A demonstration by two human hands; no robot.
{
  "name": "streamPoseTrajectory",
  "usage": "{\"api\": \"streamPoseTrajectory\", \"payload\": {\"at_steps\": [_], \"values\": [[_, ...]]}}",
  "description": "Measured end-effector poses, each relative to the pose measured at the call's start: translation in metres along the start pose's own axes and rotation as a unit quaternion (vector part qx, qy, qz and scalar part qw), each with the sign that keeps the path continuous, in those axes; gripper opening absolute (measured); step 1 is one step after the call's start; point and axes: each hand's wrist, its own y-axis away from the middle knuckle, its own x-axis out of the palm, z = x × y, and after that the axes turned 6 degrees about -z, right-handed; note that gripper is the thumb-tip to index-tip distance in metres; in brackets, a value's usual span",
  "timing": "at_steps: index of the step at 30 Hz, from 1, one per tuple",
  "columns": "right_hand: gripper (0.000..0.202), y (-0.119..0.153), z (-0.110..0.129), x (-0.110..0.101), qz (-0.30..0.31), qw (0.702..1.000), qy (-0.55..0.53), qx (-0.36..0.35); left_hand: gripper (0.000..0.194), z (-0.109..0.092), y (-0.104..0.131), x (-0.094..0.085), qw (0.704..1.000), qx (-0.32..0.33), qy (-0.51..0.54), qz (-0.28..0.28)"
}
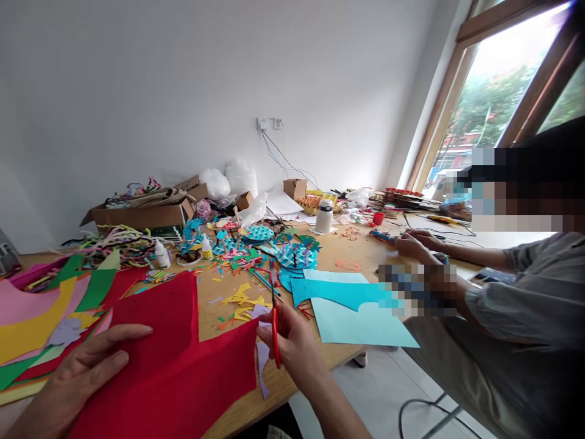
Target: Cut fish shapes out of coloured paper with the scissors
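A large red sheet of paper (183, 366) with a notch cut in its far edge spreads before me, over the table's near edge. My left hand (91, 366) holds its left side, thumb and forefinger lying on top; the other fingers are partly hidden. In my right hand (292, 341) is a pair of scissors (275, 329) with red handles, blades pointing away from me. The fingertips of that hand touch the sheet's far right corner. Purple paper scraps (262, 369) lie just under that corner, and yellow scraps (242, 296) lie beyond it.
Coloured sheets (27, 332) are piled at left. Light blue paper (356, 323) lies right, beneath a turquoise piece (329, 294). Glue bottles (161, 253), blue honeycomb paper crafts (292, 256), a cardboard box (137, 214) and a white jar (324, 216) stand behind. A co-worker (530, 305) sits at right, hands on small items.
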Motion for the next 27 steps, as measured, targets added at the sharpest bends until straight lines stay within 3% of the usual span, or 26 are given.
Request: {"api": "streamPoseTrajectory", "payload": {"at_steps": [3,6,9,14,18,21,27], "values": [[0.031,0.0,-0.006,-0.001,0.068,0.996,-0.013,0.063,0.038,-0.01,0.008,0.009,0.994,-0.087,0.06,0.03],[0.036,0.003,-0.008,0.002,0.128,0.984,-0.052,0.116,0.053,-0.01,0.011,0.013,0.987,-0.128,0.086,0.043],[0.039,0.005,-0.008,0.003,0.129,0.977,-0.108,0.131,0.071,-0.004,0.009,0.014,0.992,-0.078,0.088,0.047],[0.038,0.006,-0.004,-0.003,0.117,0.977,-0.137,0.118,0.077,0.009,0.003,0.02,0.998,0.063,-0.008,0.024],[0.027,0.012,-0.005,-0.011,0.122,0.983,-0.083,0.112,0.071,0.017,-0.001,0.027,0.996,0.085,-0.01,-0.014],[0.019,0.016,-0.013,-0.013,0.103,0.989,-0.023,0.101,0.06,0.022,-0.005,0.03,0.995,0.097,0.003,-0.008],[0.019,0.011,-0.024,-0.014,0.108,0.989,0.059,0.079,0.07,0.019,-0.009,0.032,0.997,0.026,0.068,-0.022]]}}
